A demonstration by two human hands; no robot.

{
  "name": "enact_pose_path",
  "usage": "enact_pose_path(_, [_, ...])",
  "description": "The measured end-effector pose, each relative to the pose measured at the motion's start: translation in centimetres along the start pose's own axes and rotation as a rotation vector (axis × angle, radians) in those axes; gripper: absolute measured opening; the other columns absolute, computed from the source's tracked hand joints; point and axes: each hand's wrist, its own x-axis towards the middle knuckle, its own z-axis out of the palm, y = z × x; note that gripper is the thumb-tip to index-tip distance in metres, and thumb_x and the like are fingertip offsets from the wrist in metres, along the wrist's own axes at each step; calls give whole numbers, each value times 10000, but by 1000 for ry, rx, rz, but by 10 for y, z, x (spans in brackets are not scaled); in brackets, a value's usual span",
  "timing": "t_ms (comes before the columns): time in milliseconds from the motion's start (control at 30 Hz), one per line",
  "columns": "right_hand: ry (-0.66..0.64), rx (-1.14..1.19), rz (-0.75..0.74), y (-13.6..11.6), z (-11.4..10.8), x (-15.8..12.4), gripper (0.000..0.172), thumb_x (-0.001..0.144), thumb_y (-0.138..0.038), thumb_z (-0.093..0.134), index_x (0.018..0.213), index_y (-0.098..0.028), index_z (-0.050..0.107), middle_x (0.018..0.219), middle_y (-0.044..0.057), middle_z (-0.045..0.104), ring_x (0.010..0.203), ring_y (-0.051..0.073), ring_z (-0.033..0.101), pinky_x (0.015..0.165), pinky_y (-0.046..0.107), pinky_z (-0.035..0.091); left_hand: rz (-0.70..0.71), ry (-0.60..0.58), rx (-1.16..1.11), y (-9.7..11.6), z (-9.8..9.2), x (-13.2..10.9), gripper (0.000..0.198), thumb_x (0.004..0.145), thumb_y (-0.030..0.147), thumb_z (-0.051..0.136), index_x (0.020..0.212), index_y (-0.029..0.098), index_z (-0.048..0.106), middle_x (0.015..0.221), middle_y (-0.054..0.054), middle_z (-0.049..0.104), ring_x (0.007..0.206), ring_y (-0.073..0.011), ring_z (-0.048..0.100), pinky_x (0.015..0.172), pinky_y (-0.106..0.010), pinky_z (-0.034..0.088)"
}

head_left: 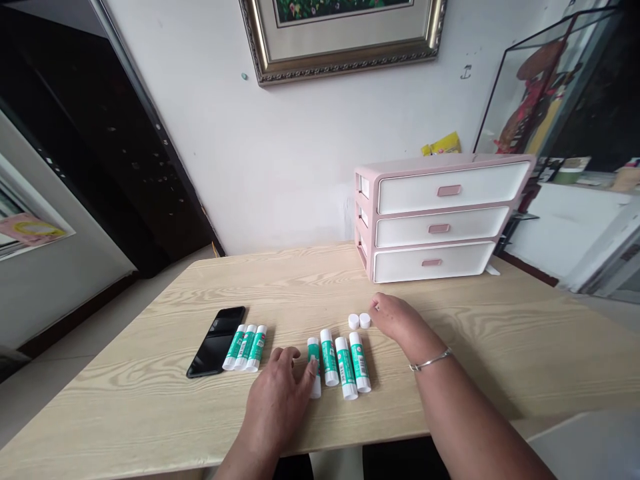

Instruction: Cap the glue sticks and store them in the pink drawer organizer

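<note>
On the table, a loose group of several green-and-white glue sticks [345, 368] lies in front of me. My left hand [281, 392] is beside the leftmost one [313, 350], its thumb resting on that stick and its other fingers apart on the left. Beyond the group, two white caps [359, 321] stand side by side. Just to their right is my right hand [395, 320], fingers curled closed beside the nearer cap; whatever they may hold is hidden. Three more glue sticks [245, 348] lie in a row farther left, against a black phone [217, 341].
A pink-and-white drawer unit [440, 227] stands at the table's back right, with a yellow packet [444, 144] showing behind its top. The wooden table [150, 393] meets a white wall with a framed picture [345, 61]. A bracelet [431, 361] circles my right wrist.
</note>
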Motion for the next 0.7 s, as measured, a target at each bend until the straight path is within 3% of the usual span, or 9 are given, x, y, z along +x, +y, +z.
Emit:
enact_pose_path(200, [78, -12, 35, -7, -6, -4, 356, 963, -230, 368, 1039, -155, 707, 1061, 177, 743, 975, 285, 684, 709, 324, 393, -19, -37, 41, 15, -1, 4, 343, 949, 501, 488, 1037, 213, 652, 1104, -89, 686, 916, -226, 684, 726, -299, 423])
enact_pose_path(467, [279, 122, -5, -21, -15, -19, 261, 951, -253, 451, 943, -208, 707, 925, 82, 756, 860, 216, 670, 682, 284, 366, -66, -38, 46, 23, -5, 9, 150, 840, 306, 533, 826, 211, 648, 903, -85, 710, 823, -244, 661, 672, -305, 373])
enact_pose_path(567, [340, 224, -62, -25, -13, -20, 219, 932, -253, 488, 932, -206, 703, 892, 61, 750, 841, 196, 662, 698, 270, 378, -93, 3, -179, 19, -9, 10, 211, 853, 357, 535, 835, 192, 665, 845, -83, 708, 780, -224, 637, 680, -299, 398])
enact_pose_path(700, [318, 496, -209, -27, -6, -21, 190, 906, -312, 528, 920, -214, 690, 799, 21, 718, 769, 178, 643, 703, 256, 421, -118, 42, -730, 11, -14, 12, 339, 836, 516, 622, 857, 180, 657, 731, -28, 673, 668, -170, 591, 604, -264, 421])
